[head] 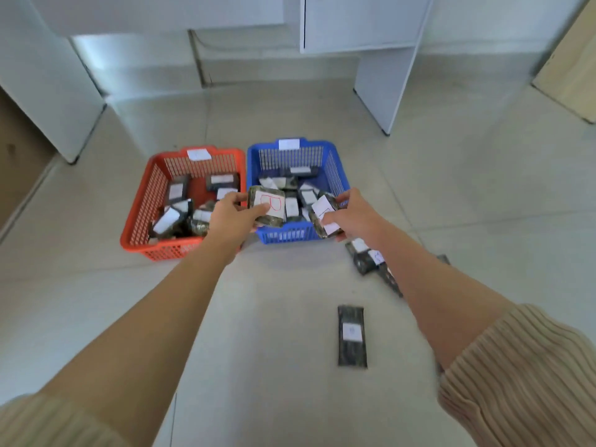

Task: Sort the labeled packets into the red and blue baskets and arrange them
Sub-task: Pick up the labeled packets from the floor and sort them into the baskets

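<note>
An R packet (267,206) is pinched by the left hand (230,209): the thumb is laid on its white label (272,201), and the other fingers (237,197) are curled over the far edge. It is held in the air above the line where the red basket (138,201) and the blue basket (342,175) meet, near their front edges. A second packet (324,217) is gripped by the right hand (353,211) over the front right corner of the blue basket, with the fingers (342,199) closed around its end. Its letter is partly covered, and it cannot be told whether one packet or two are held there.

The packets are judged to be light and a little soft. They are flat, oblong pouches of dark, mottled, glossy film, each with a paper label stuck on. The film is probably slippery, so a packet is better taken across its short width, with the thumb on the paper, where more friction can be expected. Nothing fragile is suggested.

The baskets are made of stiff plastic with slotted walls, and a white tag (197,154) is fixed on the far rim of each. Both contain packets lying in disorder. On the tiled floor (274,317) a lone packet (352,335) lies near the person, and a small heap (366,258) lies just beside the front right corner of the blue basket.
</note>
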Demonstrator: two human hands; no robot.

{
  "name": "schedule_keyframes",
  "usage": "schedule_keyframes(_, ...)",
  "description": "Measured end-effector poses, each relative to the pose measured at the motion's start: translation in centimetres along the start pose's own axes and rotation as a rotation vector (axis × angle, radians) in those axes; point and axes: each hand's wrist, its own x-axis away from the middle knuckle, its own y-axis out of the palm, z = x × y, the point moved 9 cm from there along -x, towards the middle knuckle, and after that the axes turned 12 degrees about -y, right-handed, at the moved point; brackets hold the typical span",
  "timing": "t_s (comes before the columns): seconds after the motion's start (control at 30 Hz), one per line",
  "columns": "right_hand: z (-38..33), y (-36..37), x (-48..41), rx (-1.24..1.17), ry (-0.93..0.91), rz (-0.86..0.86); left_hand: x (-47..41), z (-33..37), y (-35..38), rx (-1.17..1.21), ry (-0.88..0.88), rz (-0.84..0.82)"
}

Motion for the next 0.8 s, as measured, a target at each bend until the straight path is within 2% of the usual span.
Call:
schedule_keyframes(0.23, 0.2, -2.9, -8.5, 0.017, 0.043, 0.074, -8.6, 4.4, 1.6, -0.063, -0.066, 0.056)
schedule_keyframes(0.43, 4.7, -1.7, -15.6, -0.022, 0.193, 0.218, -17.3, 2.8, 3.6, -0.025, -0.113, 0.000)
schedule_keyframes(0.5, 6.1, -0.7, -17.7, -0.011, 0.191, 0.233, -19.2, 2.1, 4.2, -0.006, -0.087, 0.037)
schedule_keyframes(0.57, 6.9, 0.1, -19.7, 0.009, 0.149, 0.276, -20.2, 1.7, 3.9, 0.053, -0.034, 0.150)
schedule_keyframes(0.67, 7.5, 2.2, -22.8, -0.091, 0.077, 0.296, -20.0, 1.1, 3.3, 0.134, 0.078, 0.312)
schedule_keyframes(0.73, 7.2, 4.1, -24.6, -0.108, 0.014, 0.268, -19.6, 0.4, 3.5, 0.149, 0.147, 0.330)
schedule_keyframes(0.8, 7.0, 5.4, -26.1, 0.012, -0.027, 0.248, -19.5, -0.5, 3.9, 0.153, 0.177, 0.321)
